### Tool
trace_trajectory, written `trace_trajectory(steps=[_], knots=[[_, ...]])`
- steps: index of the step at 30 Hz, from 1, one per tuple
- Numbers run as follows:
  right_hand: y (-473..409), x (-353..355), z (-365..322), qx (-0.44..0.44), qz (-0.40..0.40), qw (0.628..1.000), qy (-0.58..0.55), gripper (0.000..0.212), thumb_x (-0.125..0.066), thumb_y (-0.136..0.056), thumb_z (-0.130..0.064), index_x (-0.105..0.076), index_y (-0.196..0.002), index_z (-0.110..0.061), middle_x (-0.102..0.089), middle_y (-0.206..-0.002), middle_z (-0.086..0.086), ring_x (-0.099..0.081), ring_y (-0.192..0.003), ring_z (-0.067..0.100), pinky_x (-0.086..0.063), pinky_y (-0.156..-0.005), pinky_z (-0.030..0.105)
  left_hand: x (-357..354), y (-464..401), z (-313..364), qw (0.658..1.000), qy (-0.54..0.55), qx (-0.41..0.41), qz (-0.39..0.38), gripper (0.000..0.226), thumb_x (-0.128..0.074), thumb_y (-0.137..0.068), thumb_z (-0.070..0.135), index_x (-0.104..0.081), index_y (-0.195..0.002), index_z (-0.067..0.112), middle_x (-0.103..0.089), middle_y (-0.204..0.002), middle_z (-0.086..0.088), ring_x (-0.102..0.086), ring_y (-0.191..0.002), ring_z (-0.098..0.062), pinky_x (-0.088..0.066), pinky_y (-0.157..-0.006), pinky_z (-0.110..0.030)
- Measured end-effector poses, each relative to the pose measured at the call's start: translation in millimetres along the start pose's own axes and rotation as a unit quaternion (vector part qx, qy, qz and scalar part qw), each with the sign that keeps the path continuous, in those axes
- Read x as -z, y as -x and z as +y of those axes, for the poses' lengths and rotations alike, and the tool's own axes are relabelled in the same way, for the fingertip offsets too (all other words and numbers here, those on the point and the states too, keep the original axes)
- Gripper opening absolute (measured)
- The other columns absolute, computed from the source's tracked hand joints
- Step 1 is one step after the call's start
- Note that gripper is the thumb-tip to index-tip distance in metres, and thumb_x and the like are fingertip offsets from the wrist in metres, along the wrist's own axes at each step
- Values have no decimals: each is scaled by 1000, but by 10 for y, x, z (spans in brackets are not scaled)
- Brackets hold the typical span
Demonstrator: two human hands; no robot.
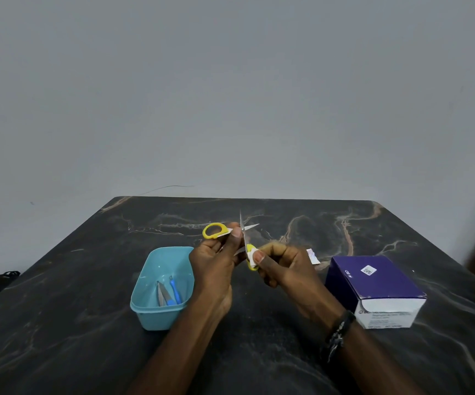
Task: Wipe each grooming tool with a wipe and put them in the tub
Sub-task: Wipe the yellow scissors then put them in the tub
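two hands (216,260) are counted, one pair of yellow scissors (216,230), one white wipe (251,256), one blue tub (163,286), two tools (165,293) inside it, one purple box (373,283), one small sachet (312,256), one worktop (88,323).

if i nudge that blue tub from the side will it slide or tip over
Probably slide. The tub looks like thin plastic and holds only two small tools, so it is likely light. It is low and sits flat on the smooth table, so tipping seems unlikely unless pushed high at the rim.
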State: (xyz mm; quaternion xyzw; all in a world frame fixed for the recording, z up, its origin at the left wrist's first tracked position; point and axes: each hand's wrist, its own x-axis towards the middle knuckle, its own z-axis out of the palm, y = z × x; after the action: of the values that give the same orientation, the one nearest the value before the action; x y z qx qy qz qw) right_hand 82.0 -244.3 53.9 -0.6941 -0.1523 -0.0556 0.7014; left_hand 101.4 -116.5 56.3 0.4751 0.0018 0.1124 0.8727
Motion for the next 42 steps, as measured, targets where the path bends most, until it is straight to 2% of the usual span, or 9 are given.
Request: trace_trajectory(steps=[3,7,16,24,27,31,36,39,42], knots=[[-2,7,7,1,-15,1000,21,14,-61,-90,-9,-69,-81,-3,-64,-60,-4,-49,-53,6,-36,-48,18,7,29,38,1000,-4,-16,-17,14,-66,-83,-3,-66,-96,2,-74,-79,-13,-72,-75,-29,-59,-70,-42],[-13,45,-3,10,-7,1000,22,12,-63,-89,-12,-72,-82,-11,-66,-66,4,-57,-61,10,-40,-50,20,13,21,79,1000,9,-23,7,14,-66,-82,-4,-67,-92,6,-74,-73,-6,-71,-63,-21,-59,-61,-34],[-83,165,44,4,199,980,-2,12,-64,-90,-14,-73,-97,-15,-70,-73,0,-56,-57,7,-44,-50,19,12,39,46,999,-27,1,-38,19,-69,-81,-2,-68,-94,12,-75,-76,-5,-68,-61,-17,-59,-61,-28],[-104,178,39,-5,218,976,-21,11,-66,-88,-15,-70,-98,-12,-73,-75,0,-56,-56,7,-45,-50,20,-4,58,-41,991,-100,12,-82,45,-68,-83,-3,-55,-119,22,-66,-77,-11,-60,-60,-15,-51,-56,-31],[-114,182,50,-11,215,976,-26,12,-66,-88,-16,-70,-98,-11,-74,-80,4,-56,-58,8,-44,-50,21,-10,55,-59,990,-124,20,-64,45,-66,-84,-2,-51,-114,27,-67,-74,-6,-57,-57,-14,-48,-53,-30],[-115,174,44,-15,208,977,-34,8,-65,-89,-13,-71,-94,-13,-73,-81,6,-55,-59,9,-42,-50,22,-5,53,-57,988,-141,2,-64,27,-62,-87,0,-50,-100,21,-70,-72,-2,-51,-55,-13,-42,-50,-28],[-118,171,54,-22,206,977,-39,8,-65,-89,-12,-72,-92,-13,-72,-82,9,-54,-61,12,-40,-51,24,-3,61,-66,986,-147,-18,-80,27,-57,-91,1,-57,-93,27,-66,-64,7,-43,-53,-10,-36,-49,-25],[-115,172,52,-23,203,978,-37,8,-64,-89,-11,-72,-91,-12,-71,-83,12,-54,-61,12,-41,-52,24,0,56,-86,983,-164,-29,-80,31,-57,-92,3,-58,-104,32,-70,-69,6,-46,-52,-7,-39,-51,-26],[-115,166,60,-21,197,980,-32,8,-65,-89,-11,-72,-89,-13,-70,-82,13,-54,-61,12,-41,-52,24,9,59,-104,979,-183,-36,-78,52,-59,-92,7,-44,-132,35,-73,-75,4,-50,-51,-2,-44,-55,-28]])
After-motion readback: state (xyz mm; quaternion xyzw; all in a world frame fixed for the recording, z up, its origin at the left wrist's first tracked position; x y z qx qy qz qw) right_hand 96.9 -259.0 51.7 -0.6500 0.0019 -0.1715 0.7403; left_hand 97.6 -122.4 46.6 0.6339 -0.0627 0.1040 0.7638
